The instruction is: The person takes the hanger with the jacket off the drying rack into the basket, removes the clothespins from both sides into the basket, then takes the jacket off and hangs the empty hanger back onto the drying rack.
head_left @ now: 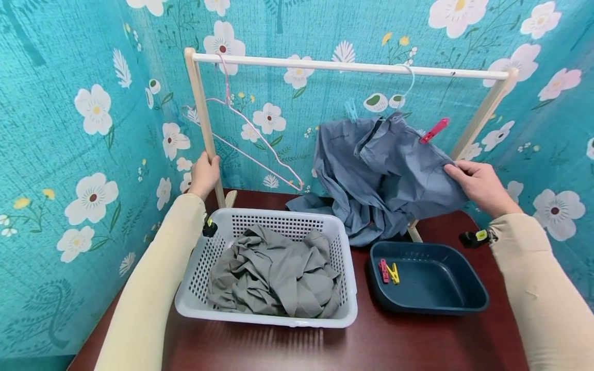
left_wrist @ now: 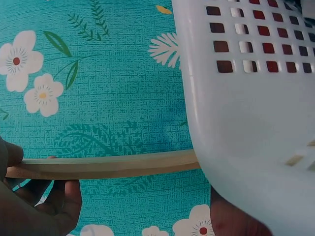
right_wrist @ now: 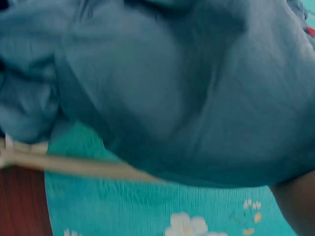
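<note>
My left hand grips the left wooden post of a small clothes rack, thumb and fingers around it. At the other side my right hand pinches the edge of a blue-grey garment and holds it out to the right. That garment hangs on a light blue hanger hooked over the white rail. A red clothespin clips its upper right edge, and a light blue clothespin sits at its upper left. The garment's lower part droops to the table in folds. In the right wrist view cloth covers my fingertips.
A pink hanger hangs at the rail's left end. Below, a white basket holds crumpled grey cloth. A dark blue tub at the right contains a red clothespin and a yellow clothespin. Floral fabric surrounds the table.
</note>
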Demonstrator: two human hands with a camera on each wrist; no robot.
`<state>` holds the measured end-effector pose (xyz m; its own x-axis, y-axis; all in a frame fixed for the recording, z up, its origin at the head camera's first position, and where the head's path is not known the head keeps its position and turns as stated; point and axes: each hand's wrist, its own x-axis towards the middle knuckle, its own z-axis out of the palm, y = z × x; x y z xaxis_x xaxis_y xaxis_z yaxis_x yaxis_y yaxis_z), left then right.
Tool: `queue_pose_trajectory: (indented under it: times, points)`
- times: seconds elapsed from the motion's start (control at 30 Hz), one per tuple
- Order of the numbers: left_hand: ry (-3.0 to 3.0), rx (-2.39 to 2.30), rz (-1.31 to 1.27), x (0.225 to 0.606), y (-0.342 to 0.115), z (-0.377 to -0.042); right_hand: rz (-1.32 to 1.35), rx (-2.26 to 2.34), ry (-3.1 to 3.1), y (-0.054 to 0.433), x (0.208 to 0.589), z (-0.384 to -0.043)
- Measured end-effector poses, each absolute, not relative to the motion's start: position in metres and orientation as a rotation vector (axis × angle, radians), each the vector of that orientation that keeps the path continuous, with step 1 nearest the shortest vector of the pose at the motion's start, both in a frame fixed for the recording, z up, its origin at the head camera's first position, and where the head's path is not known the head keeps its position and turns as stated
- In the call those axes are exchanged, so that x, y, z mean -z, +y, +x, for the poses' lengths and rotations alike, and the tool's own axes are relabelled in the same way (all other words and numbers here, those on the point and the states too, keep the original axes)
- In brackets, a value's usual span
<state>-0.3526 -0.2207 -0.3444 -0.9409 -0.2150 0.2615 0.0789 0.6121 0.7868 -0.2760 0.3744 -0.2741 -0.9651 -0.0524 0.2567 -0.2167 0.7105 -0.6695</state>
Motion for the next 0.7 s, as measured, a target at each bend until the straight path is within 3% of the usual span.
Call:
queue_pose_trajectory:
  times: [0.47,0.7]
  points:
    - [-2.460,1.240,0.114,0.348,-0.221,-0.357,0.544,-1.539,-2.420,0.321,0.277,-0.287]
    - [-2.475,1.272,0.085,0.349,-0.219,-0.353,0.582,-1.633,-2.367,0.310,0.273,-0.284]
